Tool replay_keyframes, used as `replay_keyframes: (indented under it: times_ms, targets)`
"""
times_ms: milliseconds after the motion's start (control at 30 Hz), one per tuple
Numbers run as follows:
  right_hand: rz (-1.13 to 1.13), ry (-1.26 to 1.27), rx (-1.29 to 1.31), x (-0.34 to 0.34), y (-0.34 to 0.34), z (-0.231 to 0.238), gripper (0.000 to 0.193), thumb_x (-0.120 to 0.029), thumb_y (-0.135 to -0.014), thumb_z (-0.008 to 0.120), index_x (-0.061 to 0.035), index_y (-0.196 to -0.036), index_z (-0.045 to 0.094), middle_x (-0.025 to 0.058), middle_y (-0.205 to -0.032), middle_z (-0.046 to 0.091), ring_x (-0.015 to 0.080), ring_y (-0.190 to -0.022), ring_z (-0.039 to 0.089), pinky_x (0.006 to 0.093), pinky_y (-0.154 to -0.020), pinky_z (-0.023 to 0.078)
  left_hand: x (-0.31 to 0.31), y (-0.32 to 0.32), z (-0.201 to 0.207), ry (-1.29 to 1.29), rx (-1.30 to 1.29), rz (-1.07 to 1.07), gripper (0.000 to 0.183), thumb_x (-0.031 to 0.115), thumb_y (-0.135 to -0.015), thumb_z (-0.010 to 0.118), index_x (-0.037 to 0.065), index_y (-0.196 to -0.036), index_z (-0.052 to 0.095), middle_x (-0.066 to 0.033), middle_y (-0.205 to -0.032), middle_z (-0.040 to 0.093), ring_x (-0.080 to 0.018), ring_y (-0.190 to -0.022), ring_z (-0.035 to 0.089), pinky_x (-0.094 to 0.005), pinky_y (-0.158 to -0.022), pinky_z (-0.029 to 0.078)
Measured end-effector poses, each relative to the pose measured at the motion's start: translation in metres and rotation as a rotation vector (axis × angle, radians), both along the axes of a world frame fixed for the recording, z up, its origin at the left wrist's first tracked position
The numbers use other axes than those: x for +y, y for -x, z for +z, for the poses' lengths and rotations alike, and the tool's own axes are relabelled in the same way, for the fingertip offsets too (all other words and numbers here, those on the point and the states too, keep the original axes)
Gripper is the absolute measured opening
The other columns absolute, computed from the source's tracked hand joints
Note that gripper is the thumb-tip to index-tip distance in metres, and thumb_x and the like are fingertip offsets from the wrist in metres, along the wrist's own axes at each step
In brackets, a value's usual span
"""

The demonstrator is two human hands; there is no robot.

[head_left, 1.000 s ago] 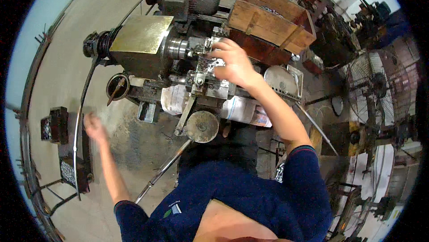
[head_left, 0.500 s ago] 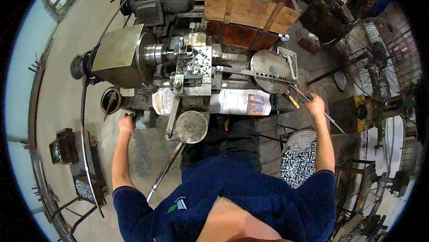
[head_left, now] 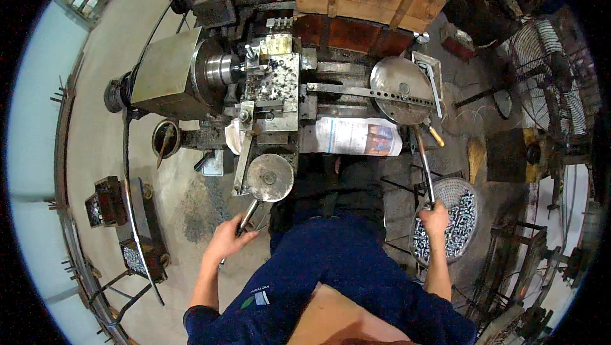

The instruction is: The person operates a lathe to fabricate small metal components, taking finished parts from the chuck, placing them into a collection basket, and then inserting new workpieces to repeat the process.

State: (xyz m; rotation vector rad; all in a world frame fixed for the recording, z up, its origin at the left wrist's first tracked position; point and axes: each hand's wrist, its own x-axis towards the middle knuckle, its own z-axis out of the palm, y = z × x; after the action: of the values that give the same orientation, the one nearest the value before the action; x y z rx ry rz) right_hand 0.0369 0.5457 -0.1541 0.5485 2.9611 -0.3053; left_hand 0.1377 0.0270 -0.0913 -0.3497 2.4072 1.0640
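Lever swung nearer, in right hand (curled)

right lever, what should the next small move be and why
Perhaps a small, gentle swing of the right lever, since the right hand is closed round its end while the left hand is on the left lever and could steady it. Which way to swing, the view does not show.
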Motion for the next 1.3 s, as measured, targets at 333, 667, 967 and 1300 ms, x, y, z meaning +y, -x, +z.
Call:
replay_keyframes:
  times_ms: [333, 667, 967, 1300]
  targets:
    - [-0.012, 0.241, -0.02, -0.045, -0.02, 0.005, 0.031, -0.024, -0.055, 0.058, -0.0009, -0.076, 0.055, 0.0233, -0.067, 0.058, 0.0426, -0.067, 0.057, 0.047, -0.062, 0.045, 0.002, 0.008, -0.025, -0.003, 0.048, 0.024, 0.018, 0.014, -0.077, 0.061, 0.004, -0.091, 0.06, -0.0166, -0.078, 0.062, -0.0333, -0.075, 0.061, -0.0383, -0.067, 0.047]
    - [-0.021, -0.266, -0.231, 0.072, 0.056, -0.003, 0.033, -0.035, -0.068, 0.059, -0.0081, -0.086, 0.062, 0.0153, -0.081, 0.064, 0.0337, -0.077, 0.062, 0.0444, -0.068, 0.049, -0.05, 0.009, -0.027, -0.53, -0.175, 0.072, 0.041, 0.019, -0.08, 0.064, -0.004, -0.113, 0.052, -0.01, -0.094, 0.064, -0.0152, -0.084, 0.06, -0.0335, -0.075, 0.047]
    - [0.078, -0.497, 0.3, 0.048, 0.165, 0.002, 0.073, -0.021, -0.061, 0.062, -0.0057, -0.128, 0.039, 0.0147, -0.125, 0.046, 0.0302, -0.119, 0.041, 0.0459, -0.1, 0.029, -0.198, 0.088, -0.125, 0.718, 0.297, 0.076, 0.042, 0.035, -0.08, 0.058, -0.001, -0.102, 0.058, -0.0192, -0.083, 0.063, -0.0361, -0.078, 0.06, -0.043, -0.068, 0.048]
    - [0.305, -0.035, 0.344, -0.013, 0.079, -0.024, 0.043, -0.018, -0.058, 0.061, -0.0021, -0.098, 0.062, 0.0166, -0.101, 0.059, 0.0322, -0.101, 0.053, 0.0432, -0.098, 0.033, -0.171, 0.083, -0.282, 0.778, 0.311, 0.613, 0.041, 0.043, -0.082, 0.052, 0.003, -0.084, 0.058, -0.0169, -0.072, 0.062, -0.0339, -0.068, 0.062, -0.0445, -0.062, 0.049]
